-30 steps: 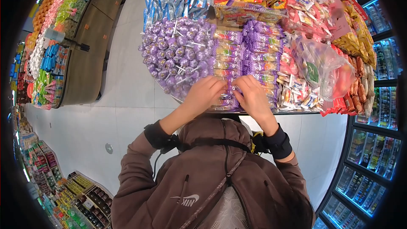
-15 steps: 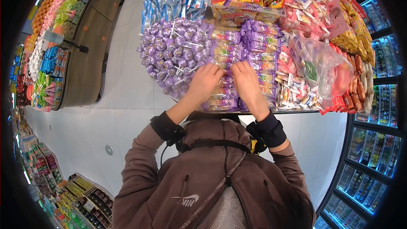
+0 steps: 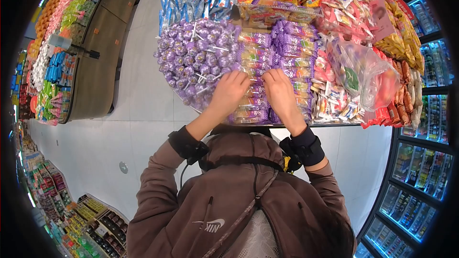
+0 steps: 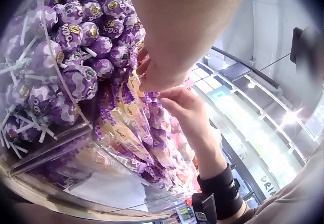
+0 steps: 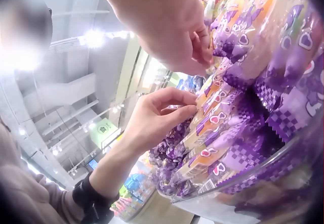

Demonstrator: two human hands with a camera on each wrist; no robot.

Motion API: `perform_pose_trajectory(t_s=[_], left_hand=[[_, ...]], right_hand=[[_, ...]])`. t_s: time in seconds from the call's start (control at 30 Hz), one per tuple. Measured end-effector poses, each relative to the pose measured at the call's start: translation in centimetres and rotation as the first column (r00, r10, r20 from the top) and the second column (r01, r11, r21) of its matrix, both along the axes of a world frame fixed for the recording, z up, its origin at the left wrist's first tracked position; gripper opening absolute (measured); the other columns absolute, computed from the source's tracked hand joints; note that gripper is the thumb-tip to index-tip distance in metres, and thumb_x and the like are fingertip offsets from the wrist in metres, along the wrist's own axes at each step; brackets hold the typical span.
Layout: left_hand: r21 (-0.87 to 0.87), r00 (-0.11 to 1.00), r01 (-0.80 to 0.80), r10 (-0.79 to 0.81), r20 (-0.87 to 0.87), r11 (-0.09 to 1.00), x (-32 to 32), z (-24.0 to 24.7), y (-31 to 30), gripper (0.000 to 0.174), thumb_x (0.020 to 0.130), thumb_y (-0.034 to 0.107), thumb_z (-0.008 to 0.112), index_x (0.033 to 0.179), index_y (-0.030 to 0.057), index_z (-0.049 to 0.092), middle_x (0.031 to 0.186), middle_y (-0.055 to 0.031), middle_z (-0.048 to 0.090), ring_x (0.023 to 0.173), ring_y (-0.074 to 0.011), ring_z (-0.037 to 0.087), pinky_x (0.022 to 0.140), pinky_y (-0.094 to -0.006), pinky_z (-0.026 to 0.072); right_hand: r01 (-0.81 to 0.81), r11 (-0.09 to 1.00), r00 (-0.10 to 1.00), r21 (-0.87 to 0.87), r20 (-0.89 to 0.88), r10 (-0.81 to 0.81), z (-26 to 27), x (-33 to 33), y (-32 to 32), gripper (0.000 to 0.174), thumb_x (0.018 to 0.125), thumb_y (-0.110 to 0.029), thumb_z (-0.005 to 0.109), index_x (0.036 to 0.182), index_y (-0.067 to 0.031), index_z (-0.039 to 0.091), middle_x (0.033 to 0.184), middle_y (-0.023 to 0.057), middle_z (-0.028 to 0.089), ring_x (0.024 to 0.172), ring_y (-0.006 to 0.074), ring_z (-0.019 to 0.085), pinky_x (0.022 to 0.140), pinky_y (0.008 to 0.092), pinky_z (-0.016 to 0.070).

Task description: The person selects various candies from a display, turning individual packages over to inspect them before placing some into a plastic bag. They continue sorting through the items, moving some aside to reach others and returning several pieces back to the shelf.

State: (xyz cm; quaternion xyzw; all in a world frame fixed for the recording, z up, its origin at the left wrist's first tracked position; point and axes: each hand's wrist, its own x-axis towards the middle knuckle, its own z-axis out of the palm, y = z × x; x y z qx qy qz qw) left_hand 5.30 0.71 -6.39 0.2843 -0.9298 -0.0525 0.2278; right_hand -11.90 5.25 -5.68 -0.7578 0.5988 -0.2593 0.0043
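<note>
Tidying the candy packs
Left hand and right hand each pinch them, fingers curled; levelling the row likely needs light tugs.

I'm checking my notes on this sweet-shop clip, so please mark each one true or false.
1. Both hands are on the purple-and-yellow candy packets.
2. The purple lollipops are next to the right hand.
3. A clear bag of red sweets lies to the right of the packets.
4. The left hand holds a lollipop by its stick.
1. True. The left hand and the right hand both lie on the purple-and-yellow wrapped candy packets.
2. False. The purple foil-wrapped ball lollipops with white sticks are piled beside the left hand.
3. True. The clear plastic bag of red sweets lies there.
4. False. The left hand's fingers pinch at a packet, not a stick.
</note>
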Motion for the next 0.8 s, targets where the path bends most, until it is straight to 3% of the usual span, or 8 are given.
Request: perform_pose_trajectory(t_s=[0.1,0.2,0.37,0.47,0.53,0.63,0.77,0.8], left_hand=[[0.022,0.999,-0.017,0.018,-0.049,1.0,-0.3,1.1,0.7,0.023,0.072,0.01,0.056,0.095,0.0036,0.055,0.095,-0.0073,0.055,0.091,-0.0225,0.051,0.076,-0.0328,0.0404],[0.043,0.996,-0.031,0.034,-0.087,0.999,-0.5,2.6,1.9,0.024,0.075,0.012,0.059,0.098,0.0045,0.055,0.096,-0.0067,0.056,0.091,-0.0229,0.052,0.077,-0.0333,0.0407],[0.18,0.977,-0.023,0.06,-0.205,0.983,-0.7,2.5,2.3,0.026,0.075,0.009,0.063,0.1,0.0053,0.055,0.094,-0.0074,0.058,0.087,-0.0242,0.055,0.073,-0.0341,0.0437],[0.346,0.936,0.0,0.121,-0.331,0.938,-1.0,1.2,1.5,0.028,0.075,0.011,0.061,0.102,0.0072,0.055,0.09,-0.0112,0.058,0.082,-0.0279,0.056,0.071,-0.0368,0.0447],[0.396,0.935,-0.036,0.17,-0.31,0.918,-1.2,1.8,1.3,0.028,0.075,0.011,0.061,0.103,0.0076,0.055,0.09,-0.011,0.058,0.082,-0.0274,0.056,0.071,-0.036,0.045],[0.433,0.926,-0.066,0.217,-0.308,0.899,-1.9,2.3,1.1,0.027,0.076,0.01,0.06,0.103,0.0075,0.055,0.092,-0.0109,0.059,0.083,-0.0268,0.058,0.071,-0.0346,0.0459],[0.473,0.91,-0.08,0.258,-0.325,0.878,-3.5,2.6,1.4,0.025,0.077,0.009,0.059,0.102,0.0067,0.055,0.093,-0.0113,0.059,0.083,-0.0275,0.059,0.072,-0.0344,0.0465],[0.471,0.909,-0.08,0.258,-0.327,0.878,-3.9,2.8,1.6,0.025,0.078,0.009,0.059,0.102,0.0064,0.055,0.093,-0.0116,0.059,0.083,-0.0278,0.059,0.072,-0.0345,0.0465]], right_hand=[[-0.009,0.996,0.978,-0.094,0.206,0.028,1.5,-0.5,0.4,0.016,0.07,0.002,0.054,0.086,-0.0016,0.053,0.086,0.0108,0.054,0.084,0.0275,0.052,0.071,0.0368,0.0421],[0.066,0.982,0.958,-0.176,0.288,-0.013,3.9,-2.2,1.9,0.02,0.073,0.006,0.055,0.092,-0.0008,0.055,0.09,0.0122,0.056,0.081,0.0281,0.053,0.07,0.0348,0.0421],[0.275,0.92,0.927,-0.28,0.332,-0.176,6.7,-7.5,5.4,0.021,0.073,0.008,0.053,0.092,-0.0001,0.055,0.091,0.0122,0.058,0.081,0.027,0.054,0.07,0.0317,0.0425],[0.415,0.827,0.9,-0.38,0.302,-0.313,7.6,-11.9,7.6,0.02,0.075,0.009,0.05,0.092,0.0006,0.056,0.091,0.0103,0.058,0.081,0.0213,0.054,0.07,0.0289,0.0418],[0.486,0.734,0.873,-0.474,0.295,-0.387,8.2,-14.7,8.7,0.018,0.079,0.008,0.049,0.093,0.0003,0.056,0.092,0.0083,0.057,0.08,0.0164,0.052,0.07,0.0256,0.0414],[0.565,0.722,0.825,-0.4,0.308,-0.475,9.2,-17.8,8.8,0.017,0.077,0.008,0.05,0.091,0.0,0.056,0.091,0.0093,0.058,0.082,0.0197,0.054,0.068,0.0285,0.042],[0.583,0.805,0.787,-0.11,0.322,-0.526,9.2,-20.9,7.4,0.016,0.078,0.005,0.051,0.093,-0.0004,0.057,0.091,0.0097,0.058,0.084,0.0202,0.056,0.074,0.0295,0.0443],[0.549,0.833,0.812,-0.067,0.277,-0.513,8.4,-22.2,6.9,0.018,0.078,0.004,0.052,0.095,0.0008,0.056,0.093,0.0123,0.06,0.085,0.0247,0.058,0.076,0.0323,0.0453]])
